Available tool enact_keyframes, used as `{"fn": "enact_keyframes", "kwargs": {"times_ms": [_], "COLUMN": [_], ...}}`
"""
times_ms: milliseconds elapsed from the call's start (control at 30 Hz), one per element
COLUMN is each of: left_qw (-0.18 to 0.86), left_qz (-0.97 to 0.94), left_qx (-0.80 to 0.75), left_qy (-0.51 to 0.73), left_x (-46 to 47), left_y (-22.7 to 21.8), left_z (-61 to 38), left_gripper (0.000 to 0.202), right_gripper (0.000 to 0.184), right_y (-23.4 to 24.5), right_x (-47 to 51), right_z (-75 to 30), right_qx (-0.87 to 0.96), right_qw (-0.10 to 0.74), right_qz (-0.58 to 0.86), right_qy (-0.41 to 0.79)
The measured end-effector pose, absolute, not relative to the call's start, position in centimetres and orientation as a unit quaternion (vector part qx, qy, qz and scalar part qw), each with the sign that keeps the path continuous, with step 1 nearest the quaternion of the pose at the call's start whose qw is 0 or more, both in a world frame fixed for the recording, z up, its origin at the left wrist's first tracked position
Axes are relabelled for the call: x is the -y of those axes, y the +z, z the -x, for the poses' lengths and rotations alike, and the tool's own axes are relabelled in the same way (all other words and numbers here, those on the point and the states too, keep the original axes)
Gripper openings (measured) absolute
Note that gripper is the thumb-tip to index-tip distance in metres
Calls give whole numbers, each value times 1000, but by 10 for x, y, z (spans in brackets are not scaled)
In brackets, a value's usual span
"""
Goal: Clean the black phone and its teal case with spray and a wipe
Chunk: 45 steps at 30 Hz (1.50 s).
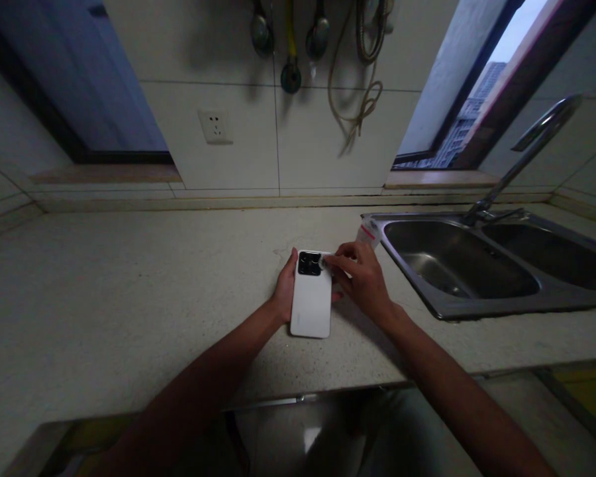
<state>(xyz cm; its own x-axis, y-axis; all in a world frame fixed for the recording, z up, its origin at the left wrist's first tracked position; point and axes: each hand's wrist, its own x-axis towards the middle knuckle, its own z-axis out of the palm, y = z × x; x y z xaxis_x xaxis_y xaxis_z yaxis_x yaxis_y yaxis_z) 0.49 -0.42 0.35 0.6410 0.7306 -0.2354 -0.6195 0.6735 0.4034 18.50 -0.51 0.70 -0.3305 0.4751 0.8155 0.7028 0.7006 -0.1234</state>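
A white smartphone (311, 306) is held back side up just over the counter, its black square camera block (309, 263) at the far end. My left hand (284, 291) wraps round it from the left and beneath, with fingertips showing past its right edge. At the camera block's right side, my right hand (360, 275) pinches a small, pale, round-looking piece (323, 262) against the lenses; its kind is too small to make out. Just beyond the right hand lies a clear plastic bag (368, 233) with a red strip.
A steel double sink (442, 311) with a tall tap (526, 152) is set into the speckled counter (129, 291) on the right. Hoses, valves and a looped cord (360, 109) hang on the tiled wall, beside a power socket (215, 127). Windows stand at both sides.
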Motion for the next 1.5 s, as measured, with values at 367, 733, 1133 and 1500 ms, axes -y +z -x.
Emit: {"fn": "enact_keyframes", "kwargs": {"times_ms": [367, 733, 1133, 1500], "left_qw": [869, 878, 821, 820], "left_qz": [-155, -162, -120, -94], "left_qx": [-221, -202, -204, -184], "left_qy": [416, 401, 519, 533], "left_x": [-4, -5, -8, -13], "left_y": [3, 1, -2, 3], "left_z": [-2, -1, 0, 9], "left_gripper": [75, 81, 77, 85], "right_gripper": [21, 25, 18, 19], "right_y": [5, 5, 9, 20], "right_x": [11, 20, 26, 17], "right_z": [-170, -157, -162, -181], "right_qx": [887, 905, 947, 937], "right_qw": [393, 381, 308, 318], "right_qz": [216, 175, 88, 138], "right_qy": [-111, -70, 15, 50]}}
